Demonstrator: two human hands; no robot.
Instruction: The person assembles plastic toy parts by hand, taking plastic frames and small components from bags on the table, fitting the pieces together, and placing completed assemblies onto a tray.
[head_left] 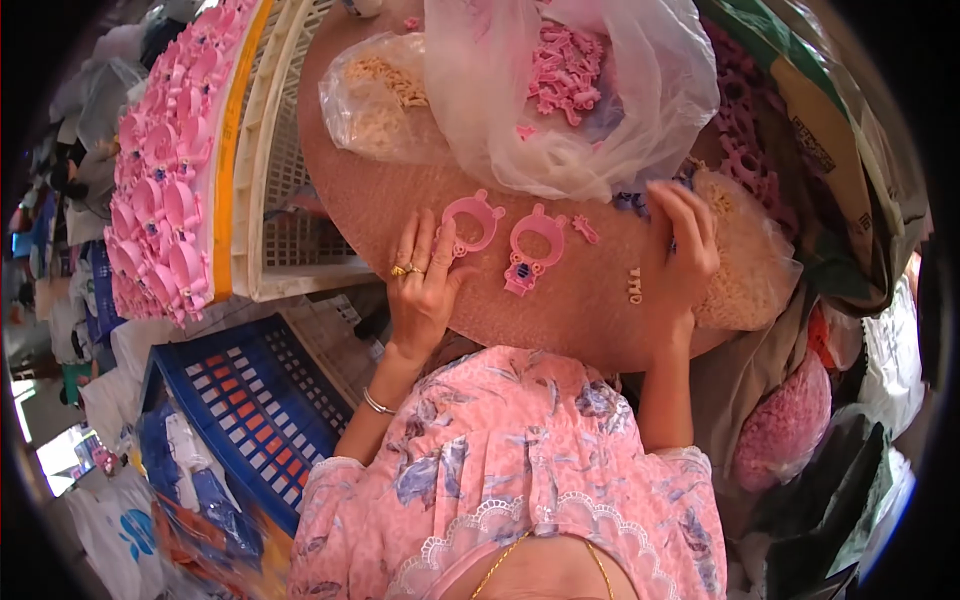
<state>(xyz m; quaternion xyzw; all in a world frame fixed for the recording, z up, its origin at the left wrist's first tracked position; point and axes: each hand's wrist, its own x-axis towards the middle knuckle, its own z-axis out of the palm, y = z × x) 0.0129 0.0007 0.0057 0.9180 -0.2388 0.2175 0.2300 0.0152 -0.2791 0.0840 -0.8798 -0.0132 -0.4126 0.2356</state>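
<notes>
My left hand (423, 280) lies palm down on the round brown table (590, 330), fingers stretched out, its fingertips touching the left edge of a pink ring-shaped piece with small ears (474, 222). To the right of that lies a second pink ring piece (537, 245) with a dark blue part at its lower end. A small pink piece (585, 229) sits beside it. My right hand (683, 235) is over the right side of the table, fingers bent, near small dark blue pieces (630, 203) and a bag of beige pieces (745, 265). Whatever its fingertips hold is hidden.
An open clear plastic bag (640, 130) holds pink pieces (565, 75) at the back. Left of it is another bag of beige pieces (375, 105). Small beige pieces (634, 286) lie near my right wrist. A cream crate (262, 190) and a blue basket (250, 390) stand left.
</notes>
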